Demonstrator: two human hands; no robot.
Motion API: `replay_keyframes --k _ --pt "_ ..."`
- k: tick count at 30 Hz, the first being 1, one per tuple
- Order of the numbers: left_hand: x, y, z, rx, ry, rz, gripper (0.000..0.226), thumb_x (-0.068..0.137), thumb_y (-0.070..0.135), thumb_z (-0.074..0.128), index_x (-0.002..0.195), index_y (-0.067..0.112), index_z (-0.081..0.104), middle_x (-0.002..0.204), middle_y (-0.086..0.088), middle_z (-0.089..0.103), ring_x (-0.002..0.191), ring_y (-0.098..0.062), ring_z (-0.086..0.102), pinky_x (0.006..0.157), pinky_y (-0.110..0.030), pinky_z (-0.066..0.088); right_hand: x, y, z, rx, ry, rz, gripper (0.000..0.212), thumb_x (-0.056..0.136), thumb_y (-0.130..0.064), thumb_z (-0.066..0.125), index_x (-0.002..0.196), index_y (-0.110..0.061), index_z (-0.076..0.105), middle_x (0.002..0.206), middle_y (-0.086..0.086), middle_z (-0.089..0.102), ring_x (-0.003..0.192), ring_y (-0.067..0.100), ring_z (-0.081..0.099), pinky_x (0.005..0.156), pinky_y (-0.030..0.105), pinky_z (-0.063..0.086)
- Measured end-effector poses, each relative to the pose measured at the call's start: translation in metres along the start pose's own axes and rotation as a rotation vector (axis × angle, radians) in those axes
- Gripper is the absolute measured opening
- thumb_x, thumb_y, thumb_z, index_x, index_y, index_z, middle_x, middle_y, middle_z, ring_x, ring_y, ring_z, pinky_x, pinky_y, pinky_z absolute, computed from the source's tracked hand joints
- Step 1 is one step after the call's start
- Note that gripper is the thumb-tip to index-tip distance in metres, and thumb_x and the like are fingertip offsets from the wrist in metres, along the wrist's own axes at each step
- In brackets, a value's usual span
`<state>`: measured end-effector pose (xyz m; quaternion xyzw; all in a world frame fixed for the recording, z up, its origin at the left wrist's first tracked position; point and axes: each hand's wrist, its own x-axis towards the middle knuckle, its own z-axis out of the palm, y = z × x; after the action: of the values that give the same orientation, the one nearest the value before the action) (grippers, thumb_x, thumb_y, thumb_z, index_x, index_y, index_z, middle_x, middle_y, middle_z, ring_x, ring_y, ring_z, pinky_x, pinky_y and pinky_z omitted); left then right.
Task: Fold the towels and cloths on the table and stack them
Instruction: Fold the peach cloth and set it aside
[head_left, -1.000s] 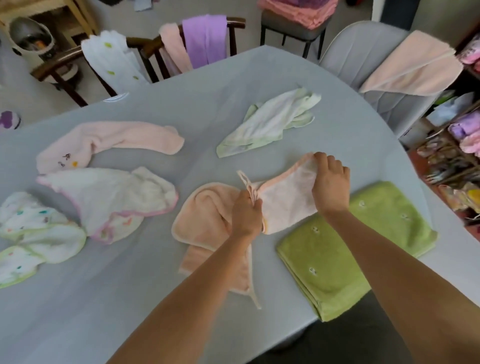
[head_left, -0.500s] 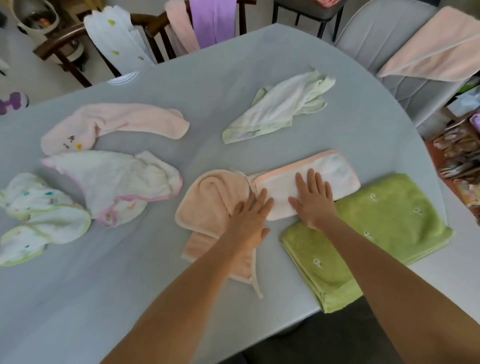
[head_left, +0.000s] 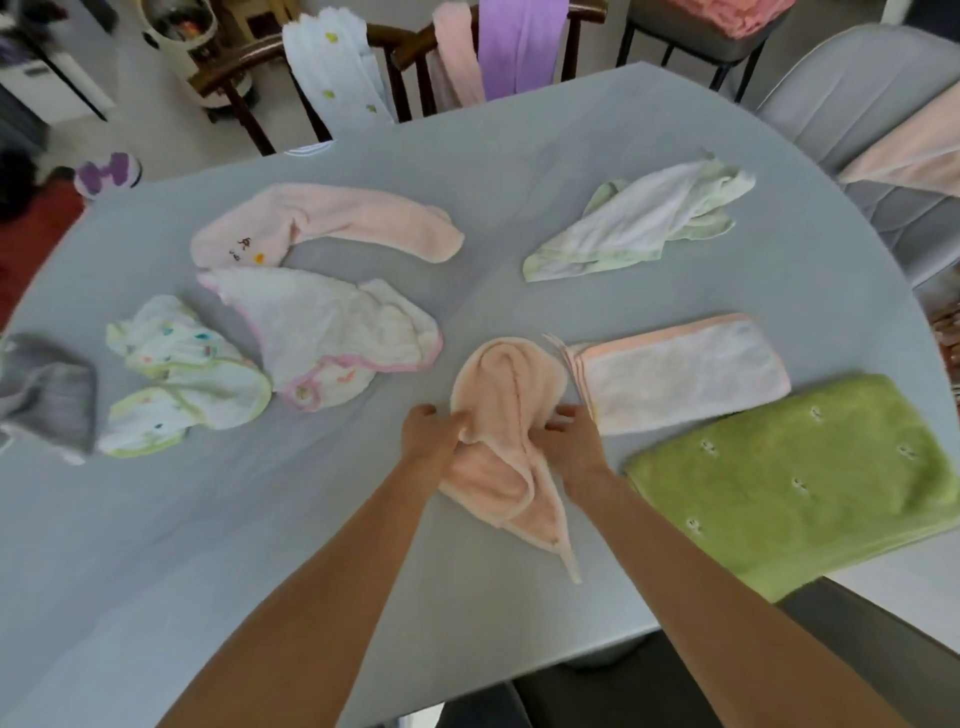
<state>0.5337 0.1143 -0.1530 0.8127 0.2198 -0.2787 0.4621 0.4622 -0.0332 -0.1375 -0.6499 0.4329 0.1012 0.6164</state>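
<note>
Left hand (head_left: 434, 434) and right hand (head_left: 569, 439) each grip the crumpled, fleecy peach towel (head_left: 506, 410); folded white cloth (head_left: 680, 376) beside.

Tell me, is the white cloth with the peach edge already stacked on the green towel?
No, the white cloth with the peach edge lies flat on the table beside the green towel, not on it.

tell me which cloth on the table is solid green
The green towel at the near right edge; the other cloths are pink, peach, white or grey.
</note>
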Motion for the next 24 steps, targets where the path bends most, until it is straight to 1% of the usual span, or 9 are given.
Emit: replay_keyframes --k 2,3,8,11,14,17,19,22,24 --pt "-0.006 0.004 -0.011 -0.232 -0.085 -0.064 0.01 0.081 0.017 0.07 0.08 0.009 0.065 0.093 -0.015 0.064 0.086 -0.024 0.06 0.082 -0.036 0.049 -0.009 0.002 0.008 0.092 -0.094 0.028 0.049 0.081 0.009 0.053 0.127 -0.002 0.04 0.106 0.014 0.06 0.097 0.024 0.058 0.093 0.039 0.048" --pt "-0.007 0.005 -0.018 -0.296 -0.111 -0.048 0.01 0.085 0.014 0.066 0.076 0.011 0.064 0.091 -0.014 0.064 0.086 -0.024 0.058 0.083 -0.038 0.049 -0.011 0.001 0.008 0.117 -0.124 0.022 0.048 0.08 0.012 0.049 0.127 0.001 0.045 0.105 0.014 0.062 0.095 0.025 0.059 0.089 0.037 0.049" --pt "-0.018 -0.02 -0.083 -0.685 -0.202 0.075 0.019 0.099 0.02 0.047 0.114 0.016 0.059 0.106 -0.002 0.067 0.095 -0.017 0.064 0.082 -0.035 0.053 -0.035 -0.017 0.005 0.415 -0.401 0.029 0.044 0.063 -0.002 0.057 0.106 0.001 0.064 0.095 0.017 0.065 0.086 0.028 0.062 0.074 0.032 0.053" --pt "-0.025 -0.039 -0.121 -0.715 -0.182 0.141 0.027 0.101 0.017 0.042 0.123 0.012 0.056 0.113 -0.004 0.066 0.095 -0.015 0.065 0.075 -0.03 0.056 -0.049 -0.025 0.018 0.505 -0.471 0.11 0.025 0.081 -0.027 0.062 0.095 -0.007 0.067 0.083 0.01 0.068 0.074 0.022 0.065 0.07 0.03 0.053" --pt "-0.034 -0.048 -0.156 -0.557 -0.128 0.1 0.03 0.101 0.018 0.042 0.124 0.004 0.057 0.115 -0.006 0.064 0.087 -0.012 0.066 0.069 -0.021 0.055 -0.061 -0.023 0.038 0.294 -0.512 0.036 0.038 0.084 -0.025 0.065 0.112 0.001 0.064 0.099 0.015 0.07 0.086 0.026 0.066 0.076 0.033 0.055" --pt "-0.044 -0.059 -0.196 -0.276 -0.195 -0.005 0.036 0.097 0.042 0.046 0.11 0.012 0.062 0.114 -0.007 0.066 0.098 -0.018 0.061 0.092 -0.031 0.048 -0.08 -0.023 0.061 0.117 -0.488 -0.039 0.024 0.084 -0.005 0.063 0.107 0.003 0.065 0.094 0.014 0.07 0.083 0.025 0.066 0.069 0.028 0.056" --pt "-0.051 -0.071 -0.224 -0.085 -0.276 -0.062 0.05 0.084 0.061 0.055 0.104 0.016 0.065 0.107 -0.002 0.068 0.099 -0.017 0.063 0.096 -0.033 0.046 -0.094 -0.024 0.079 0.061 -0.517 -0.077 0.017 0.083 0.003 0.06 0.098 0.001 0.065 0.087 0.013 0.069 0.08 0.025 0.065 0.066 0.028 0.055" --pt "-0.053 -0.086 -0.247 0.333 -0.311 0.074 0.044 0.074 0.056 0.071 0.099 0.019 0.068 0.097 0.002 0.069 0.086 -0.012 0.063 0.077 -0.027 0.049 -0.106 -0.028 0.093 -0.087 -0.559 -0.121 0.011 0.079 0.0 0.068 0.09 -0.003 0.069 0.086 0.012 0.07 0.079 0.025 0.067 0.071 0.03 0.051" --pt "-0.055 -0.083 -0.258 0.347 -0.212 0.181 0.029 0.08 0.04 0.072 0.096 0.016 0.068 0.09 0.0 0.065 0.078 -0.012 0.057 0.064 -0.026 0.041 -0.112 -0.037 0.103 -0.238 -0.528 -0.171 0.02 0.072 -0.018 0.08 0.085 -0.009 0.068 0.086 0.005 0.068 0.077 0.015 0.065 0.073 0.023 0.044"
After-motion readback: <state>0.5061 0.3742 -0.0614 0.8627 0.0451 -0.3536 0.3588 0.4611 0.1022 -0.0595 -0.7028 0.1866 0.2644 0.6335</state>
